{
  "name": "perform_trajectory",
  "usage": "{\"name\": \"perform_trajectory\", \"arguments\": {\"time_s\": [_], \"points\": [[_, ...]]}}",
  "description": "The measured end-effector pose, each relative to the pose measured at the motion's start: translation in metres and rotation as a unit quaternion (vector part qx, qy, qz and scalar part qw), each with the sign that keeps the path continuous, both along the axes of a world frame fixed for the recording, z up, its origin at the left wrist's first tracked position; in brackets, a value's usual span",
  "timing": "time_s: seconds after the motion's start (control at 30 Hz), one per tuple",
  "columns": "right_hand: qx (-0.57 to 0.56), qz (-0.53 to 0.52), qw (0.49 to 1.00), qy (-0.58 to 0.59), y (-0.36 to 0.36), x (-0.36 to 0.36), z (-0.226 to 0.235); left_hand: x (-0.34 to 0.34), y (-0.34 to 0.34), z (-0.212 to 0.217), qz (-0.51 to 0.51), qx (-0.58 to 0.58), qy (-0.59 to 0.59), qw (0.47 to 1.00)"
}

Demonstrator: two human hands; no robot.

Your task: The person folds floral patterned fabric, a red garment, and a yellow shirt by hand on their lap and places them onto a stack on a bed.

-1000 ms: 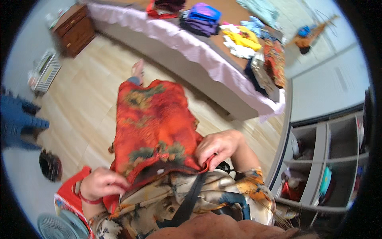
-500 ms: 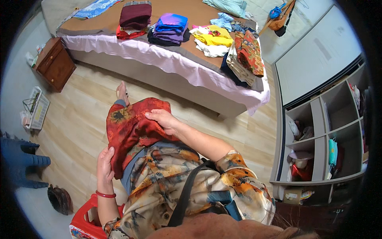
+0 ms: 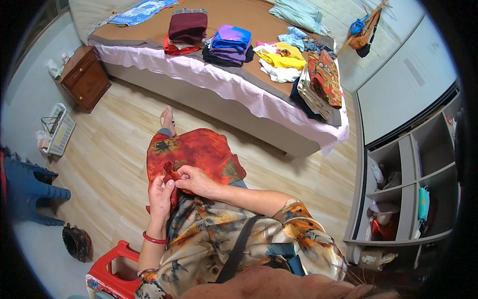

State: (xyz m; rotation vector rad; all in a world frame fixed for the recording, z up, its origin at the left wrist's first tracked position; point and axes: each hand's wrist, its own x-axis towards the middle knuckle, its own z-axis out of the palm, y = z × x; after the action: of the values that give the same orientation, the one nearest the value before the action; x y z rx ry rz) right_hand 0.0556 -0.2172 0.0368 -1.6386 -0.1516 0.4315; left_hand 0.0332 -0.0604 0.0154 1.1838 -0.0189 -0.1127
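Both hands are bunched up on the red floral cloth [image 3: 199, 154] that's spread over the person's lap, just in front of the bed [image 3: 224, 84]: the left hand [image 3: 160, 195] is pinching a fold at its near edge, and the right hand [image 3: 195, 180] is gripping the same fold right next to it, fingers touching. On the bed there's a dark red folded stack [image 3: 187, 26], a purple and blue folded stack [image 3: 230, 42], some loose yellow clothes [image 3: 281, 56], and a red patterned pile [image 3: 324, 74] at the right end. Off to the left sit a wooden nightstand [image 3: 85, 79], a white wire basket [image 3: 59, 130] on the floor and a blue plastic stool [image 3: 30, 192], with a red plastic stool [image 3: 110, 269] down by the left elbow.
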Motion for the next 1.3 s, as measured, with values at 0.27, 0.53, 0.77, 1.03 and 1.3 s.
{"name": "perform_trajectory", "arguments": {"time_s": [0.27,0.53,0.77,1.03,1.3], "points": [[0.010,0.008,1.000,-0.026,-0.003,-0.004,-0.006,-0.009,-0.009,0.014,0.006,0.088,-0.031,0.996],[-0.045,-0.009,0.975,-0.216,-0.003,-0.017,0.012,-0.010,0.001,0.045,-0.113,0.172,0.007,0.979],[-0.067,0.005,0.961,-0.269,-0.003,-0.015,0.010,-0.007,0.006,0.041,-0.141,0.117,0.060,0.981],[-0.066,0.019,0.960,-0.273,-0.009,-0.015,0.014,-0.004,0.006,0.035,-0.144,0.096,0.066,0.983],[-0.071,0.063,0.936,-0.340,-0.014,-0.010,0.023,0.011,0.022,0.048,-0.151,0.282,0.007,0.947]]}}
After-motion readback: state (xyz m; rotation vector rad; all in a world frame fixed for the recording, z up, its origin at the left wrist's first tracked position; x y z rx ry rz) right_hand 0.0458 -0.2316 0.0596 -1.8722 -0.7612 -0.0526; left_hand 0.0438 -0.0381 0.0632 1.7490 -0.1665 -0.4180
